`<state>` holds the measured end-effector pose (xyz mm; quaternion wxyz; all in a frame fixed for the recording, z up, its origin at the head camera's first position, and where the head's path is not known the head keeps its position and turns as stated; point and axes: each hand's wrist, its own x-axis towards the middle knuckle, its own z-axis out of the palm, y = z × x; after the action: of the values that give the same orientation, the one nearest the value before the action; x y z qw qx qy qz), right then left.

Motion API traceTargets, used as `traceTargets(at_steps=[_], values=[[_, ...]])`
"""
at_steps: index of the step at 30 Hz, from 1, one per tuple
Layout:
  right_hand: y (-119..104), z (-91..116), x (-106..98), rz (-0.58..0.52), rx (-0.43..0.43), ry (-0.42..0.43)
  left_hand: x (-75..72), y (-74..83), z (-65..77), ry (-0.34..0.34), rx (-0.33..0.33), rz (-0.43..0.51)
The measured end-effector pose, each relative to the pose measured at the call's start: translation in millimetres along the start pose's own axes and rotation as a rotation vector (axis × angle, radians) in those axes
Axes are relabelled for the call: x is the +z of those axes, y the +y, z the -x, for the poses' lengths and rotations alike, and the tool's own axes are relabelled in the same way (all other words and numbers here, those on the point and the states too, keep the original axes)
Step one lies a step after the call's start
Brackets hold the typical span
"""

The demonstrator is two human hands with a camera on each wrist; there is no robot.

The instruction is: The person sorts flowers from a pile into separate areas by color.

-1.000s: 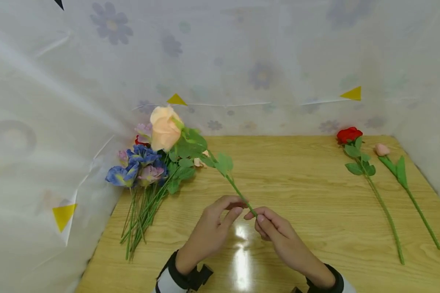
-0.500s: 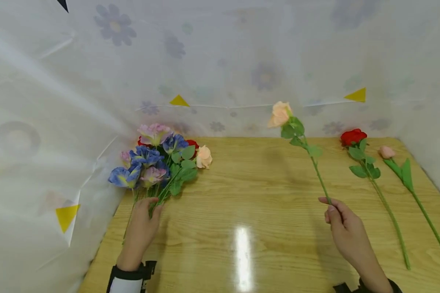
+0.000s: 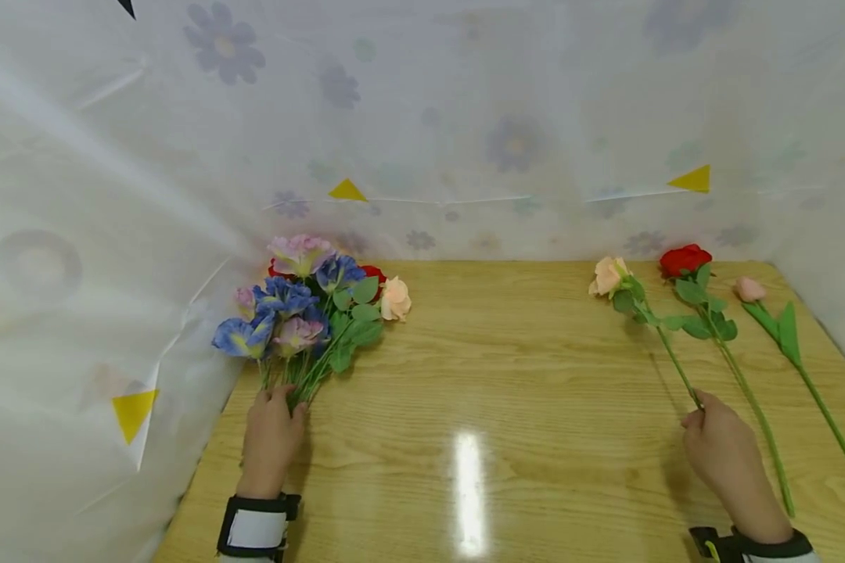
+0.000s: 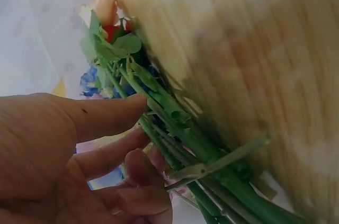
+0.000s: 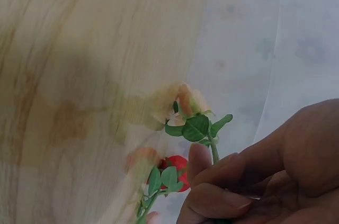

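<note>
At the left of the head view lies a bunch of artificial flowers: blue irises (image 3: 282, 297), pink-lilac blooms (image 3: 303, 252), a peach rose (image 3: 396, 299) and red roses (image 3: 372, 275). My left hand (image 3: 271, 434) is at their green stems; in the left wrist view its thumb and fingertips pinch at a stem (image 4: 151, 138) on the bunch's edge. My right hand (image 3: 728, 453) holds another peach rose (image 3: 609, 276) by the lower stem (image 3: 674, 363), low over the table at the right. In the right wrist view the curled fingers (image 5: 220, 181) grip that stem.
Right of the held rose lie a red rose (image 3: 685, 260) and a pink tulip (image 3: 749, 289), stems toward the front. The wooden table (image 3: 493, 352) meets a pale flower-patterned sheet (image 3: 436, 117) at the back and sides. Yellow triangles (image 3: 135, 414) mark the sheet.
My right hand has carried the peach rose from the middle to the right and lowered it beside the red rose. My left hand has left that rose and moved to the bunch's stems.
</note>
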<state>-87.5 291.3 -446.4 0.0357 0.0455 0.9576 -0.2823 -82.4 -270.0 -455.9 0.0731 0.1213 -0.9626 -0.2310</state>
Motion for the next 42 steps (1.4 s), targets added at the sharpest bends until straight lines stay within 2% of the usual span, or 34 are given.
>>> traceTargets(at_steps=[7, 12, 17, 21, 25, 27, 30, 34, 38, 40, 42], values=[[9, -8, 1, 0.083, 0.032, -0.032, 3.8, -4.6, 1.3, 0.142, 0.02, -0.054], [11, -8, 1, 0.102, 0.073, -0.03, 3.7, -7.5, -2.4, 0.158, 0.023, -0.065], [13, -9, 2, 0.118, 0.082, -0.079, 4.1, -6.6, -3.4, 0.156, 0.024, -0.076], [12, -8, 2, 0.127, 0.077, -0.084, 4.3, -5.0, -1.9, 0.205, 0.088, -0.096], [10, -6, 2, 0.118, 0.074, -0.076, 5.9, -3.8, -1.7, 0.308, 0.193, -0.136], [8, -5, 1, 0.107, 0.069, -0.072, 6.6, -2.5, -2.5, 0.356, 0.211, -0.137], [5, -3, 0, 0.104, 0.063, -0.067, 7.3, 1.5, -3.9, 0.396, 0.174, -0.08], [4, 0, -1, 0.116, 0.07, -0.067, 6.1, 9.3, -6.3, 0.43, 0.13, 0.042], [1, 3, -3, 0.118, 0.051, -0.056, 1.1, 18.3, -7.0, 0.479, 0.127, 0.14], [-2, 5, -3, 0.105, 0.023, -0.043, -2.1, 25.1, -5.4, 0.473, 0.132, 0.218], [-7, 8, -3, 0.074, -0.015, -0.028, -4.2, 33.5, -3.3, 0.443, 0.166, 0.306]])
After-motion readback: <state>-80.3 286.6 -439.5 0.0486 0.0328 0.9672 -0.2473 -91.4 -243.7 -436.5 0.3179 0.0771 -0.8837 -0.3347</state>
